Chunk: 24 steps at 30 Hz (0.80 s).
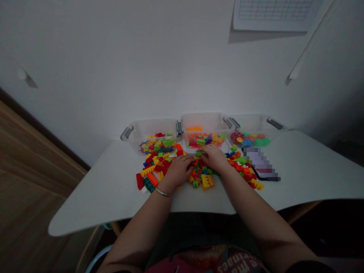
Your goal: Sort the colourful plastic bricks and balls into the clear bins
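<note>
Toy building bricks of many colours lie in a loose pile (155, 167) across the table. My left hand (179, 170), with a bangle at the wrist, rests over the middle of the pile. Its fingers curl inward, and what lies under the fingertips is hidden. Close by on the right, my right hand (212, 157) has its fingers bent around a small green brick (199, 153), just in front of the middle bin. A yellow brick (207, 182) and another green brick (195, 184) lie between my forearms.
Along the wall stand three clear bins: a left bin (155, 125), a middle bin (203, 118) and a right bin (250, 122), each with coloured pieces inside. A phone (260, 163) lies to the right of the pile on the white table (108, 189).
</note>
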Each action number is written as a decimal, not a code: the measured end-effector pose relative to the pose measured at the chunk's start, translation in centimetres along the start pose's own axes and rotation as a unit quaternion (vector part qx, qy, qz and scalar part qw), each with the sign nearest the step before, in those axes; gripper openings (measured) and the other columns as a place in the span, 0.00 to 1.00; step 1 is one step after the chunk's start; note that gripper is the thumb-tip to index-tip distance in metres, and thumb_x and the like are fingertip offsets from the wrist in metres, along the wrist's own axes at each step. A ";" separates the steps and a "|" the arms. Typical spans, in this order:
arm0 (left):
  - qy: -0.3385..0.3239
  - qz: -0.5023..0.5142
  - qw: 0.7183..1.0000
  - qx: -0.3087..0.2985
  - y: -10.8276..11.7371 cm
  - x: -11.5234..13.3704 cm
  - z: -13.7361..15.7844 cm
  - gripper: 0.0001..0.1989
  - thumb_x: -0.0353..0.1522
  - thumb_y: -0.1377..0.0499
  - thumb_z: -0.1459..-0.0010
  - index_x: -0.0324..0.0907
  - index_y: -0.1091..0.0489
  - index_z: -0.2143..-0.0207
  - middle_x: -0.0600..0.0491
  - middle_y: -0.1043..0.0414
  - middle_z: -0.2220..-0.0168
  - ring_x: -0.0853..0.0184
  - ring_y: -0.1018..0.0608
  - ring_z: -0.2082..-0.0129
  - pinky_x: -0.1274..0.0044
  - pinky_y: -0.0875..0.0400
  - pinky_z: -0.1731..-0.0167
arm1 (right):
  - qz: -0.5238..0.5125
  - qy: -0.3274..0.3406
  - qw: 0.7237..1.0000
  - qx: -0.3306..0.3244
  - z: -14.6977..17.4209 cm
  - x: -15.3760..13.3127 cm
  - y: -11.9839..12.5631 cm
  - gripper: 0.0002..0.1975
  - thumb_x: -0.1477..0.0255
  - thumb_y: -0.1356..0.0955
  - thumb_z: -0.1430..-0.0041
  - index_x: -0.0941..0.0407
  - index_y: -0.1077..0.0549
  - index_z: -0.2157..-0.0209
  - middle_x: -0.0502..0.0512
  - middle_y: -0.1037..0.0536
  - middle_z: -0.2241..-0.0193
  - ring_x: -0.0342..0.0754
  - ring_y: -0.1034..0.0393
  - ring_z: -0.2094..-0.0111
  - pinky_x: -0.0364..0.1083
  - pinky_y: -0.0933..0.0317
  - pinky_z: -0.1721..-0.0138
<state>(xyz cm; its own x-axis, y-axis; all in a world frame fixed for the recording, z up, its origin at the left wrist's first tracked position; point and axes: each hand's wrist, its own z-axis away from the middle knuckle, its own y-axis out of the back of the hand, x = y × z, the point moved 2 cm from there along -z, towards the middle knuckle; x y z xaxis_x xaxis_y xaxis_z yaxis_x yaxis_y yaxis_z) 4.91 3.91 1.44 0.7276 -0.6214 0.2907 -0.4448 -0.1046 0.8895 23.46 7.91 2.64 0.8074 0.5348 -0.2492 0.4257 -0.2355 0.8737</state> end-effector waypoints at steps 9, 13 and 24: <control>0.010 -0.001 1.000 -0.004 0.4 0.1 0.2 0.17 0.29 0.45 0.41 0.41 0.29 0.49 0.48 0.28 0.46 0.60 0.29 0.46 0.65 0.37 0.42 | -0.039 -0.094 0.940 0.325 -0.5 0.6 5.0 0.19 0.68 0.40 0.36 0.55 0.28 0.48 0.58 0.23 0.60 0.52 0.31 0.59 0.51 0.40 0.51; 0.009 -0.002 1.000 -0.006 0.6 -0.1 0.4 0.17 0.29 0.45 0.42 0.41 0.29 0.50 0.48 0.27 0.47 0.60 0.28 0.46 0.66 0.36 0.42 | -0.027 -0.122 0.928 0.351 -2.4 2.2 6.7 0.18 0.66 0.40 0.37 0.55 0.25 0.52 0.58 0.22 0.61 0.52 0.31 0.60 0.53 0.41 0.51; 0.010 0.001 1.000 0.000 0.8 -0.2 0.8 0.17 0.28 0.44 0.42 0.42 0.29 0.50 0.49 0.27 0.47 0.60 0.28 0.47 0.65 0.36 0.42 | 0.159 -0.173 0.967 0.100 -4.5 2.1 6.6 0.22 0.70 0.44 0.36 0.62 0.19 0.62 0.68 0.20 0.65 0.60 0.29 0.59 0.58 0.43 0.53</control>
<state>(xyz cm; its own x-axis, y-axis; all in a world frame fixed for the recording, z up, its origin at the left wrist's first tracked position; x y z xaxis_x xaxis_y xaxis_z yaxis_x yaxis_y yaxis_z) 4.03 3.33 1.79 0.7371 -0.6058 0.2996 -0.4462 -0.1032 0.8890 26.12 11.11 9.74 0.9842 0.1132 -0.1360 0.1752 -0.5147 0.8393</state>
